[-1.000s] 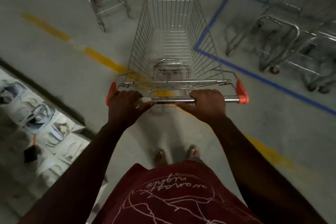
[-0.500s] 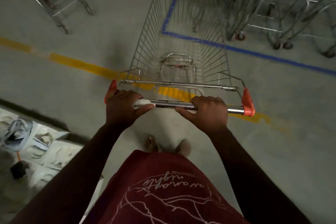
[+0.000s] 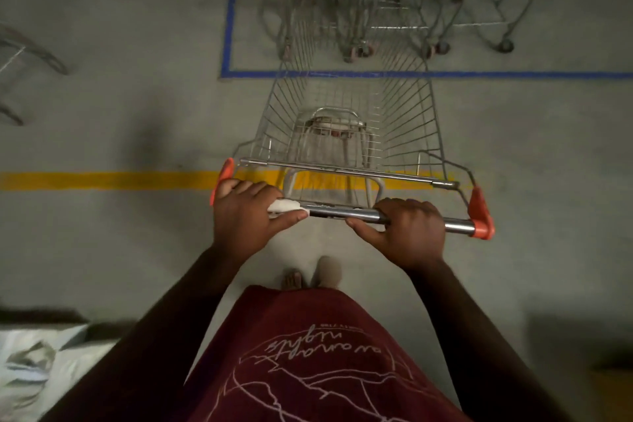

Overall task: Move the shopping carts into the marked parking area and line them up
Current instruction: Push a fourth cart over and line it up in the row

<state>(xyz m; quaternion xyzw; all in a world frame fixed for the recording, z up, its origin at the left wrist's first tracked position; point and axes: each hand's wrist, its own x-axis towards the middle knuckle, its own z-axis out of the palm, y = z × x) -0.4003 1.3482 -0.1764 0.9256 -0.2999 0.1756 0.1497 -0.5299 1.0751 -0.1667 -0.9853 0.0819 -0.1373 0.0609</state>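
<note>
Left hand (image 3: 245, 216) and right hand (image 3: 407, 233) are clamped on the handle (image 3: 346, 212) of an empty shopping cart (image 3: 346, 120) at frame centre; parked carts (image 3: 445, 7) sit inside the blue outline (image 3: 230, 27) above.

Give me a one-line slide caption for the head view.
Both hands, left hand and right hand, push a shopping cart toward the blue-taped parking area holding parked carts.

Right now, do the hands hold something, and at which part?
Both hold the shopping cart by its metal handle bar: left hand near the left end, right hand right of the middle.
</note>
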